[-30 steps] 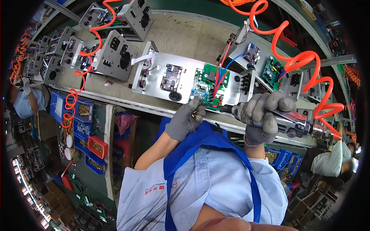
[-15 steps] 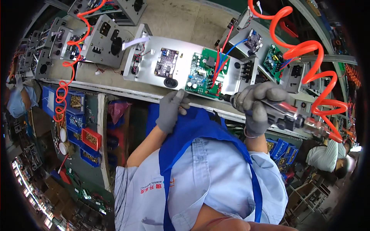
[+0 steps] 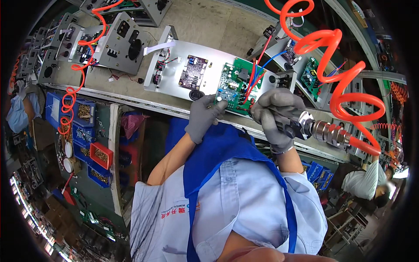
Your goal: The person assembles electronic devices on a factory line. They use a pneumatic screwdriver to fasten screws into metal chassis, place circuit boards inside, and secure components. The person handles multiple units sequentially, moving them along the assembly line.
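My right hand (image 3: pixel 278 114), in a grey glove, is wrapped round an air screwdriver (image 3: pixel 301 125) with a metal hose fitting. Its front end is hidden by the fingers, close to the lower right corner of a green circuit board (image 3: pixel 231 83). The board sits on a silver metal chassis (image 3: pixel 170 85), beside a smaller dark circuit board (image 3: pixel 193 72). My left hand (image 3: pixel 204 115), also gloved in grey, is at the chassis's near edge by the green board's lower left corner. Its fingers are curled together, and what they hold, if anything, is hidden. Red and blue wires (image 3: pixel 255 78) rise from the green board.
An orange coiled air hose (image 3: pixel 336 74) hangs at the right; another coiled hose (image 3: pixel 89 41) hangs left. Other chassis units (image 3: pixel 120 43) stand along the bench (image 3: pixel 205 22). Blue bins (image 3: pixel 83 111) and a red bin (image 3: pixel 101 156) hold small brass-coloured parts. Other people are at both sides.
My left hand has moved right and up to the green board's corner. My right hand has shifted slightly left and turned the screwdriver, so its hose fitting shows more. The chassis sits slightly further right.
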`<state>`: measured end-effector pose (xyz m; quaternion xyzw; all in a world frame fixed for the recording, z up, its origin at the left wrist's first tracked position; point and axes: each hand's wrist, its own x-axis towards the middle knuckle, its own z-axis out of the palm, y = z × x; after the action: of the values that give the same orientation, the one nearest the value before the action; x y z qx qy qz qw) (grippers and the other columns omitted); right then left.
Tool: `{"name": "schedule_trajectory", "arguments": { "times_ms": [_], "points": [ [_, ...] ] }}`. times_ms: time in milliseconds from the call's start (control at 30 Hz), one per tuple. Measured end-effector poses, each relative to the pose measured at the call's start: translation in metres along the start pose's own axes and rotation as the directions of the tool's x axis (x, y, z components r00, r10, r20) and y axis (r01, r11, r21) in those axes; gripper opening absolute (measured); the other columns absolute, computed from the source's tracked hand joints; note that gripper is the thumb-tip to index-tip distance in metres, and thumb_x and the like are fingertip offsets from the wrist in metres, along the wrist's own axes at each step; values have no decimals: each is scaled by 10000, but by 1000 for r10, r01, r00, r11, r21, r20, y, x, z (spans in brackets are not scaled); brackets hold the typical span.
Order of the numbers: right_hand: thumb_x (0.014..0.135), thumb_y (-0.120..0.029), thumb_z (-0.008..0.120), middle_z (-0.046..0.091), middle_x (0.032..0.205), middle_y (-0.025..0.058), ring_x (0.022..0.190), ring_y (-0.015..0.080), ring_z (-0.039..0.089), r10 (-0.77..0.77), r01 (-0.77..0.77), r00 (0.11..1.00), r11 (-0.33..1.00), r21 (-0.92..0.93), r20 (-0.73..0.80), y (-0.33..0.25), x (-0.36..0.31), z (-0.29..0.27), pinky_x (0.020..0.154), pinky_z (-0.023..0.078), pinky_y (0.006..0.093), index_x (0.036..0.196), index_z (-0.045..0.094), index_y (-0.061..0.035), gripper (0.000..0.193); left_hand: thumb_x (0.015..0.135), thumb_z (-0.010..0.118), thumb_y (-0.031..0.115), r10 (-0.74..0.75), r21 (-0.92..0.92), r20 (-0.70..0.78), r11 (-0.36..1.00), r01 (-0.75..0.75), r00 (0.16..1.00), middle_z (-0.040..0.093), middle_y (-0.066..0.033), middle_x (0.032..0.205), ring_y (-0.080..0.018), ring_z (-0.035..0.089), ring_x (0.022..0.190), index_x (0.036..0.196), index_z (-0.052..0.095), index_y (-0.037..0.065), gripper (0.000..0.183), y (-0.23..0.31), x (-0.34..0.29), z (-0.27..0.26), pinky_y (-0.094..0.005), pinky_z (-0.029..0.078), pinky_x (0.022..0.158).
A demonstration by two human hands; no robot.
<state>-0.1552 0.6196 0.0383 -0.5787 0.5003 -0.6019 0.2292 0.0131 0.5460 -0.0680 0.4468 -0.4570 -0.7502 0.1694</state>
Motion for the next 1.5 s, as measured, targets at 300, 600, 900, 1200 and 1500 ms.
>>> {"name": "schedule_trajectory", "arguments": {
  "times_ms": [300, 600, 900, 1200, 1500],
  "points": [
    [761, 86, 526, 497, 867, 119, 647, 171, 540, 72, -75, 997, 991, 110, 32, 2, 3, 3, 566, 515, 324, 1078, 418, -75, 371, 853, 683, 250, 1, 35, -15, 999, 0, 1000, 626, -45, 695, -58, 548, 536, 1057, 615, -44, 365, 3, 1, 0, -188, 405, 443],
    [783, -5, 591, 530, 943, 143, 709, 178, 569, 58, -62, 990, 998, 26, 131, 5, 0, 4, 597, 500, 304, 1075, 425, -62, 341, 848, 673, 247, -43, 13, 31, 999, 42, 999, 636, -74, 768, -98, 598, 628, 1081, 618, -40, 373, 4, 0, -2, -212, 483, 513],
    [760, -50, 625, 451, 848, 67, 505, 120, 449, -39, 134, 979, 858, 496, -198, -40, 12, -25, 411, 432, 288, 1156, 479, -105, 426, 959, 491, 193, 20, -406, 197, 912, 63, 980, 606, -191, 1044, -216, 642, 872, 1244, 447, -92, 405, 10, -48, -16, -272, 542, 708],
    [791, -14, 564, 350, 776, 15, 484, 79, 400, -237, 331, 943, 753, 569, -236, -39, 5, -43, 380, 425, 232, 1242, 481, -62, 461, 936, 549, 331, 49, -410, 363, 905, 112, 931, 633, -175, 959, -181, 634, 748, 1231, 467, -61, 497, 24, -32, 24, -234, 502, 587],
    [805, 0, 536, 355, 767, 11, 487, 81, 419, -235, 376, 923, 723, 580, -305, -38, 1, -55, 384, 423, 257, 1221, 481, -59, 424, 930, 571, 341, -14, -483, 364, 852, 202, 931, 523, -47, 864, -90, 479, 717, 1115, 506, -4, 397, 20, -20, 33, -167, 380, 523]
  ]
}}
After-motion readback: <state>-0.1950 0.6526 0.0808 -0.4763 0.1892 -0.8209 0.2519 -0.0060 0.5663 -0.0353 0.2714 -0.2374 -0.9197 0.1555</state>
